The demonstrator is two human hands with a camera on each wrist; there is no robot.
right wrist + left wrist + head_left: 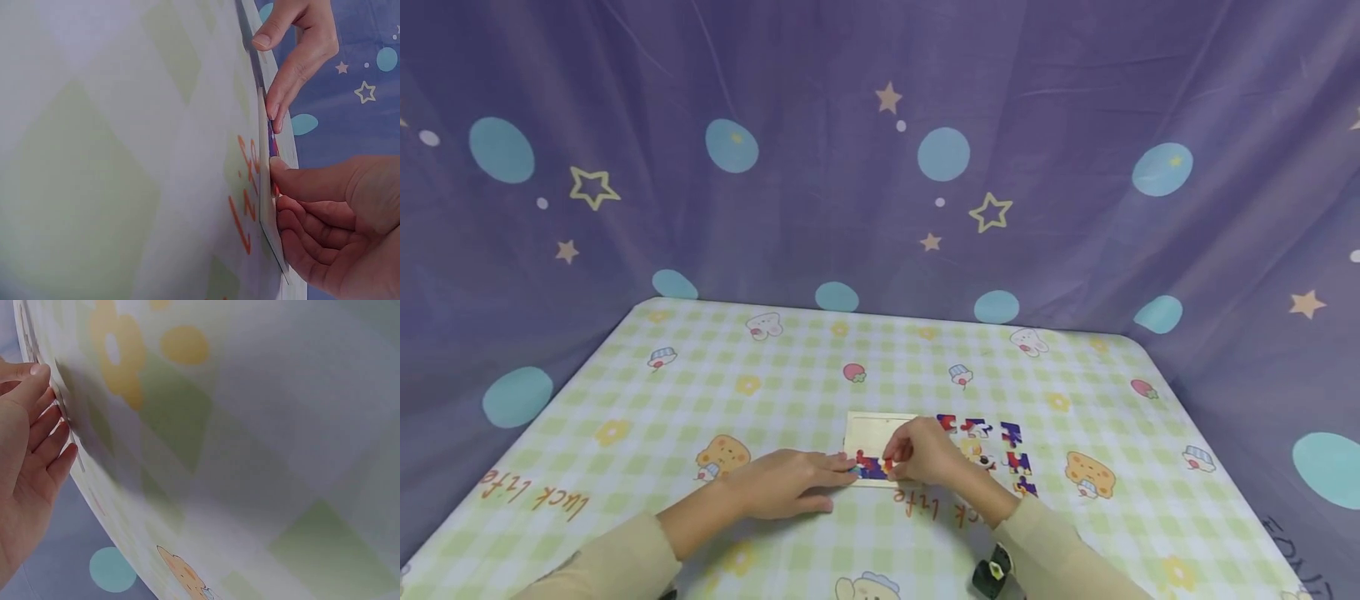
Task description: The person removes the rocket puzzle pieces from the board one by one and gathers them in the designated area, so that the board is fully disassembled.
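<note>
A shallow pale wooden puzzle tray (868,431) lies on the table in the head view, with a few joined purple and red pieces (871,468) along its near left side. My left hand (793,483) rests at the tray's left edge, fingers stretched out and fingertips at the joined pieces. Over the near middle of the tray, my right hand (925,450) pinches a red and yellow puzzle piece (887,466) between thumb and fingers. In the right wrist view its thumb (281,172) presses at the piece just above the tray; the curled fingers partly hide it.
Right of the tray lie several loose puzzle pieces (1011,434), some partly covered by the right hand and forearm. A checked cloth (775,400) with printed cartoons covers the table. Behind it hangs a purple curtain (835,208). A dark wrist device (992,573) sits near the right sleeve.
</note>
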